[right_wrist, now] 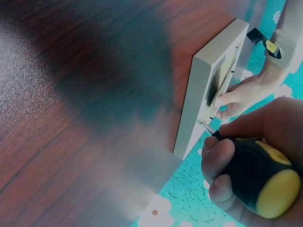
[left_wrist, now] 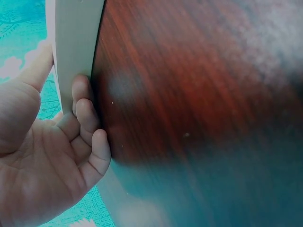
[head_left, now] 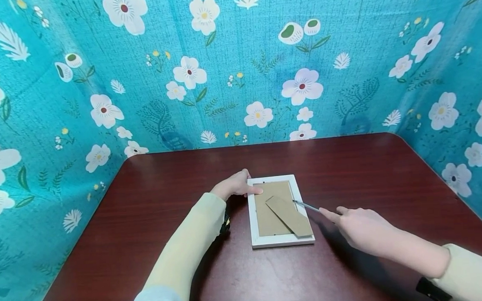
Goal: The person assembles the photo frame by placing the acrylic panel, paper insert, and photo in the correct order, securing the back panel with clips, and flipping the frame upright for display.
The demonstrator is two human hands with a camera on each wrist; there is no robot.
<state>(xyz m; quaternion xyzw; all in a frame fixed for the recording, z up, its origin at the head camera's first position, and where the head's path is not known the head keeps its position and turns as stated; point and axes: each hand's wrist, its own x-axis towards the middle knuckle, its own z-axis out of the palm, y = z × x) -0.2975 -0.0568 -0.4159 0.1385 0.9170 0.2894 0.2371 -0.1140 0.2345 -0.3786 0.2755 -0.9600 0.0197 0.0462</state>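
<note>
A white picture frame lies back side up on the table, with a brown backing board and a slanted stand leg on it. My left hand grips its upper left corner, thumb on top; in the left wrist view the fingers of that hand curl against the frame's side. My right hand holds a screwdriver, whose tip touches the frame's right inner edge. The right wrist view shows its black and yellow handle in the right hand's fingers.
The dark red wooden table extends around the frame. Behind it and at both sides hangs a turquoise floral cloth. A black band with a yellow mark is on the left wrist.
</note>
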